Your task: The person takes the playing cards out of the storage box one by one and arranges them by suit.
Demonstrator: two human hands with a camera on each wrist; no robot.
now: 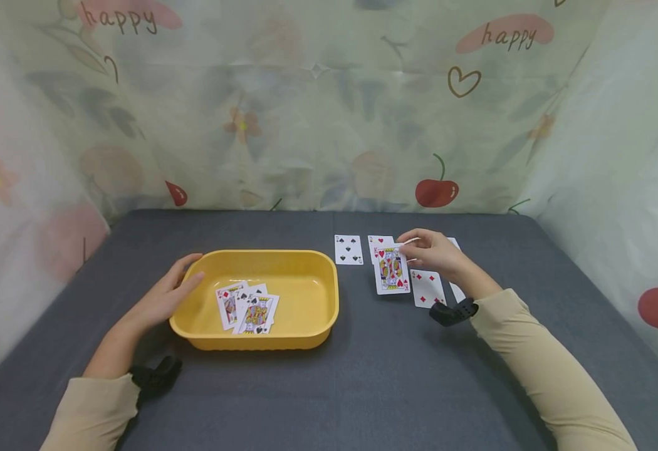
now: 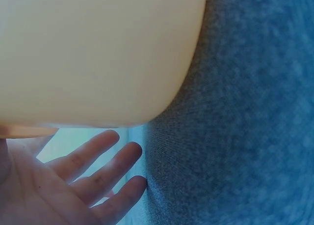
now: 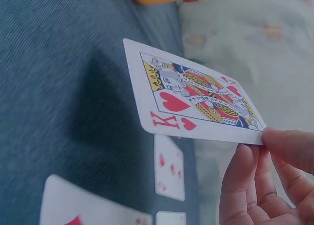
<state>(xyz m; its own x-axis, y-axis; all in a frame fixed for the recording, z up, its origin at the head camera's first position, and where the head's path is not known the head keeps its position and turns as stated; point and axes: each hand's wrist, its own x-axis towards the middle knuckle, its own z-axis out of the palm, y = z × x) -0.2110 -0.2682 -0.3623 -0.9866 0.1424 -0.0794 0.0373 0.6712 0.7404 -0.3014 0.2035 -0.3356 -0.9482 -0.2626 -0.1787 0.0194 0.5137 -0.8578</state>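
My right hand (image 1: 433, 254) pinches the king of hearts card (image 1: 392, 269) between thumb and fingers, above the table. In the right wrist view the king of hearts (image 3: 196, 95) is tilted, face showing, held at one corner. Beneath and behind it lie a heart card (image 1: 380, 240), partly covered, and a diamond card (image 1: 427, 289). At the left end of a yellow tray (image 1: 278, 343), my left hand (image 1: 162, 294) has its thumb over the rim. In the left wrist view its fingers (image 2: 105, 173) are straight and spread beside the tray's outer wall (image 2: 98, 58).
Several face cards (image 1: 257, 313) overlap inside the tray, including a king of spades. A spade card (image 1: 348, 250) lies right of the tray's far corner. Other cards (image 1: 456, 292) are partly hidden by my right forearm. A patterned cloth (image 1: 318, 125) hangs behind the dark table (image 1: 357, 388).
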